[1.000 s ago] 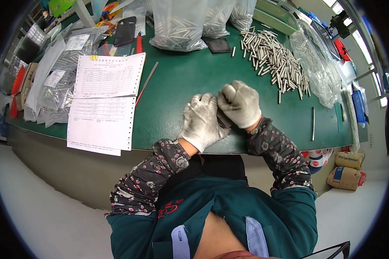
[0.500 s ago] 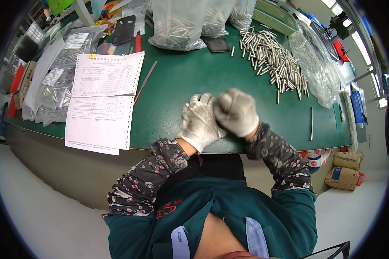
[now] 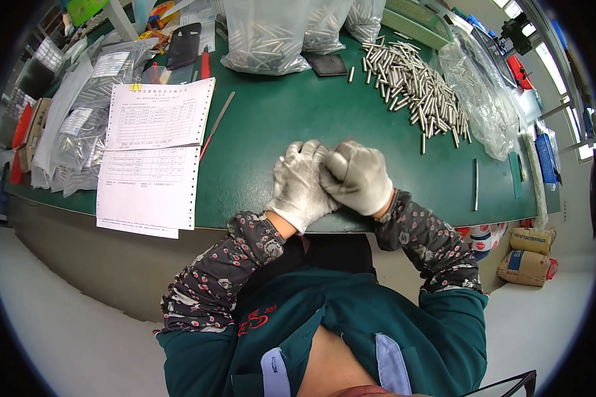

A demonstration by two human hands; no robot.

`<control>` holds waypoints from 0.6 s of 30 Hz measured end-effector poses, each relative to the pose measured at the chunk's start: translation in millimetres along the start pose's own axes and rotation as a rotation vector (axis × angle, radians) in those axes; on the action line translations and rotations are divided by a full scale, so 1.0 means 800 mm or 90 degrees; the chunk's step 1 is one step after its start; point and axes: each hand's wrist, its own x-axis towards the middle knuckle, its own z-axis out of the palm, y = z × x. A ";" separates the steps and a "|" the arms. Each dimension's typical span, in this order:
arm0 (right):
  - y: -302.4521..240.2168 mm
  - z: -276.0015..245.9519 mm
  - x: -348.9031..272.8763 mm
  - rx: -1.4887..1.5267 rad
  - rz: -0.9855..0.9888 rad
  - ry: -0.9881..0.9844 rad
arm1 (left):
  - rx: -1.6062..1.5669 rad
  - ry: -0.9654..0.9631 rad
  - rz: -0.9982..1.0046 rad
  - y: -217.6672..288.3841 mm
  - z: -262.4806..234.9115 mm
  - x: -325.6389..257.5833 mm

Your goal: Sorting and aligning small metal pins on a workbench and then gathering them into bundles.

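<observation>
My left hand (image 3: 299, 184), in a whitish work glove with grey smudges, rests palm down at the green table's front edge. Its fingers point away from me, slightly bent and a little apart. Against its thumb side lies my right hand (image 3: 361, 177), gloved alike and curled into a fist. The palm side of both hands is hidden, so anything inside the fist cannot be made out. A heap of short metal pins (image 3: 417, 86) lies beyond my right hand. Right of that hand is a thin metal rod (image 3: 475, 185).
Printed forms (image 3: 149, 178) lie at left beside a thin pointed tool (image 3: 217, 126) and bagged parts (image 3: 86, 142). Clear bags of pins (image 3: 265, 40) stand at the back, near a black pad (image 3: 328, 65). A green basket (image 3: 417, 23) and crumpled plastic (image 3: 480, 99) are at right.
My right fist has shifted slightly left and turned against my left hand. The whole view has moved a little; the things on the table lie as before.
</observation>
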 end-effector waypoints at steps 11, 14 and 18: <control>0.031 -0.002 0.008 -0.089 0.085 0.075 | -0.042 -0.046 -0.009 0.002 -0.003 0.005; 0.005 0.005 0.003 -0.011 0.013 0.062 | -0.035 -0.007 -0.001 -0.003 -0.001 0.001; 0.026 0.002 0.007 -0.116 0.078 0.070 | -0.048 -0.077 -0.024 0.000 -0.005 0.007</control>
